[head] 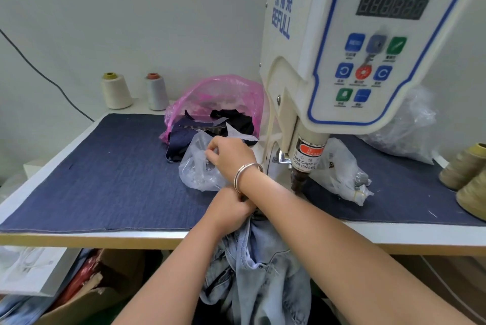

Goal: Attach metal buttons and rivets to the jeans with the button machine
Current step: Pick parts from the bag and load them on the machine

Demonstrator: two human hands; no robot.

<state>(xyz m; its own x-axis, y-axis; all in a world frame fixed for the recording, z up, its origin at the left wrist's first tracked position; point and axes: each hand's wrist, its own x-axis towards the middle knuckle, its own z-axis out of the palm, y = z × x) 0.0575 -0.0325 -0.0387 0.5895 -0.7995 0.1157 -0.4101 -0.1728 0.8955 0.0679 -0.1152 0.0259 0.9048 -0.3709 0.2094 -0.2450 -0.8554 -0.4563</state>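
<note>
- The button machine (pixel 363 43) stands on the desk (pixel 394 232), its punch tip just beside the crossed forearms; I judge a triggered stroke could catch skin.
- The jeans (pixel 252 267) hang off the desk's front edge, bunched in the left hand (pixel 231 209), whose fingers curl round the denim; a loosened grip may let them slide.
- The right hand (pixel 231 156) reaches into the clear bag (pixel 194 175), fingers pinching something small; fasteners could spill.

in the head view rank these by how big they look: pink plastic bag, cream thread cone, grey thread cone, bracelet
1. pink plastic bag
2. cream thread cone and grey thread cone: they look alike, so unranked
3. bracelet, though it is nearer the camera
</note>
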